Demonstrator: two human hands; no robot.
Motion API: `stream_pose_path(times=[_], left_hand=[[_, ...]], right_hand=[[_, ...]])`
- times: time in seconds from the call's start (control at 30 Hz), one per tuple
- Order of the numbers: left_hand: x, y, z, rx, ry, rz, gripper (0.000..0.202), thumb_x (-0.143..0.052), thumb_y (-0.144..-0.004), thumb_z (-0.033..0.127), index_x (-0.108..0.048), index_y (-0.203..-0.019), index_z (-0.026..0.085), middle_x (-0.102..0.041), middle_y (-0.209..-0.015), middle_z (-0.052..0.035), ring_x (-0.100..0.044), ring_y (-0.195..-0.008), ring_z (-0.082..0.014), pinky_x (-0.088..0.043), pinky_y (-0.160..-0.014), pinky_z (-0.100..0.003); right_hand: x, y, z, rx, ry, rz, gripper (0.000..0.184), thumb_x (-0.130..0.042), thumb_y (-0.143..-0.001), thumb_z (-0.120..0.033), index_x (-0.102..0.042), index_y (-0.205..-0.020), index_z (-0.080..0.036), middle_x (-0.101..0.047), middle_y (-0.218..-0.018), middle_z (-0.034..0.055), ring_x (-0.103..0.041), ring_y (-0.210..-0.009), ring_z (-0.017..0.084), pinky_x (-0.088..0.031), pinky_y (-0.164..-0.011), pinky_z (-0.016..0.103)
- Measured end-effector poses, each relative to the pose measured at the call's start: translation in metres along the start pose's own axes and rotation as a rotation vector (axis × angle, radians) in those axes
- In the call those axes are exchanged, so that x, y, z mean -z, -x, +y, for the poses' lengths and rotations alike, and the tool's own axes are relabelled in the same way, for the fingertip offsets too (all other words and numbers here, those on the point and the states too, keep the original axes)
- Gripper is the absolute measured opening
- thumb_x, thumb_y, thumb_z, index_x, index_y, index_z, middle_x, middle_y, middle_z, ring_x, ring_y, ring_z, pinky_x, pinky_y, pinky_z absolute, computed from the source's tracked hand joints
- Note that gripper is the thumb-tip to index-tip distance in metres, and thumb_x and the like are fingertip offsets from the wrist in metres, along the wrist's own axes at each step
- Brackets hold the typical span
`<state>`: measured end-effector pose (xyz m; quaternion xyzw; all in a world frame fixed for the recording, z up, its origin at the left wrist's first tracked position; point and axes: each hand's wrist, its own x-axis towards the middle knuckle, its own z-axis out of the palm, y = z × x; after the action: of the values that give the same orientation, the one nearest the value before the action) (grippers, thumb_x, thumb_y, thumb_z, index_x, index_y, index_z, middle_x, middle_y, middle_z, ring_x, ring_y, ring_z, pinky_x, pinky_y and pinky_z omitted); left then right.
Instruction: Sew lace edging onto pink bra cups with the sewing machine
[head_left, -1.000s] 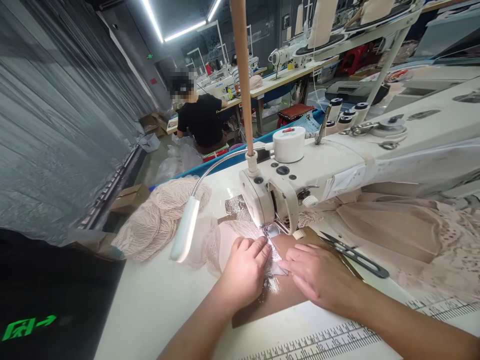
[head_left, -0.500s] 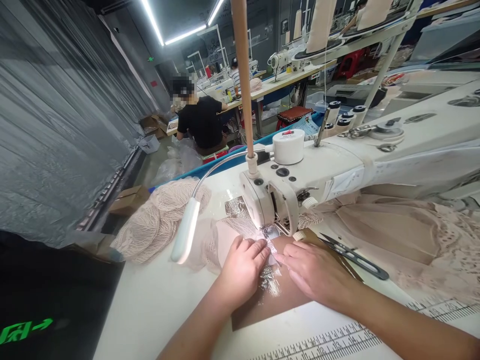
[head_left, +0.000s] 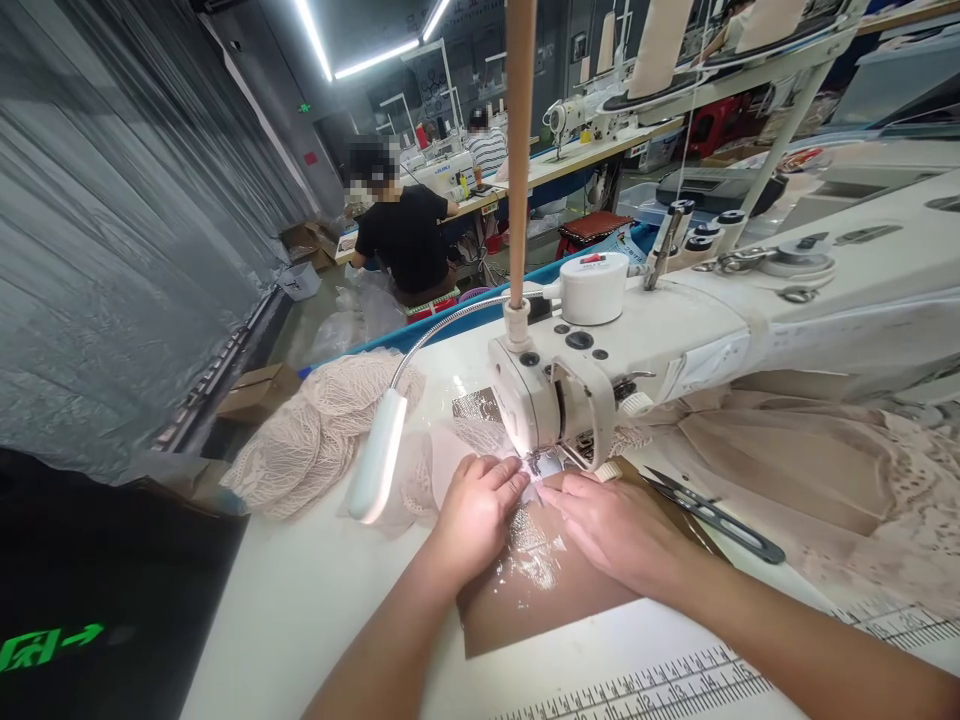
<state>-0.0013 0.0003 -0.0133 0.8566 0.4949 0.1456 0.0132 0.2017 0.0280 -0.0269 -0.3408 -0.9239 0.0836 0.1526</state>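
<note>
My left hand (head_left: 474, 515) lies with its fingers curled on a strip of pale lace fabric (head_left: 536, 545), just left of the needle of a white sewing machine (head_left: 570, 385). My right hand (head_left: 619, 525) presses flat on the same fabric from the right, fingertips close to the presser foot. Both hands rest over a brown card piece (head_left: 547, 600) on the white table (head_left: 315, 610). The fabric under the fingertips is brightly lit, and whether either hand pinches it I cannot make out.
A white gooseneck lamp (head_left: 375, 455) hangs left of my hands. Heaps of beige lace (head_left: 307, 435) lie at the left, more beige fabric (head_left: 810, 460) under the machine arm. Black scissors (head_left: 712, 515) lie right of my right hand. A person in black sits at a far table.
Both hands have slid forward toward the needle, and the lace strip has moved with them under the presser foot. The view has shifted slightly.
</note>
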Motion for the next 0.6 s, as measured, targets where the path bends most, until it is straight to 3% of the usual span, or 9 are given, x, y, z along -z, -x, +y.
stream_pose_path(times=[0.23,0.47,0.6], left_hand=[[-0.004,0.004,-0.005,0.059,0.033,0.051,0.044,-0.045,-0.083,0.008,-0.056,-0.124,0.02,-0.058,-0.126,-0.0124,-0.053,-0.104,-0.0266,-0.045,-0.088,-0.047],[-0.003,0.01,-0.006,0.12,0.077,0.134,0.037,-0.052,-0.088,0.037,-0.058,-0.119,0.019,-0.059,-0.124,-0.0123,-0.054,-0.108,-0.0275,-0.044,-0.093,-0.047],[-0.003,0.012,-0.008,0.204,0.116,0.176,0.024,-0.047,-0.09,0.024,-0.066,-0.102,0.018,-0.066,-0.114,-0.009,-0.058,-0.103,-0.0241,-0.046,-0.092,-0.042]], right_hand=[[-0.005,0.0,0.002,0.014,0.016,0.048,0.043,-0.042,-0.081,-0.007,-0.064,-0.115,-0.018,-0.068,-0.092,0.0057,-0.061,-0.075,0.018,-0.045,-0.064,0.029],[0.002,0.003,0.002,0.044,-0.075,0.073,0.039,-0.04,-0.085,-0.008,-0.062,-0.116,-0.021,-0.068,-0.094,0.0043,-0.062,-0.083,0.017,-0.048,-0.074,0.03],[0.014,0.015,0.01,-0.008,-0.03,0.131,0.032,-0.038,-0.09,-0.017,-0.063,-0.11,-0.019,-0.069,-0.096,0.0063,-0.064,-0.079,0.018,-0.05,-0.067,0.03]])
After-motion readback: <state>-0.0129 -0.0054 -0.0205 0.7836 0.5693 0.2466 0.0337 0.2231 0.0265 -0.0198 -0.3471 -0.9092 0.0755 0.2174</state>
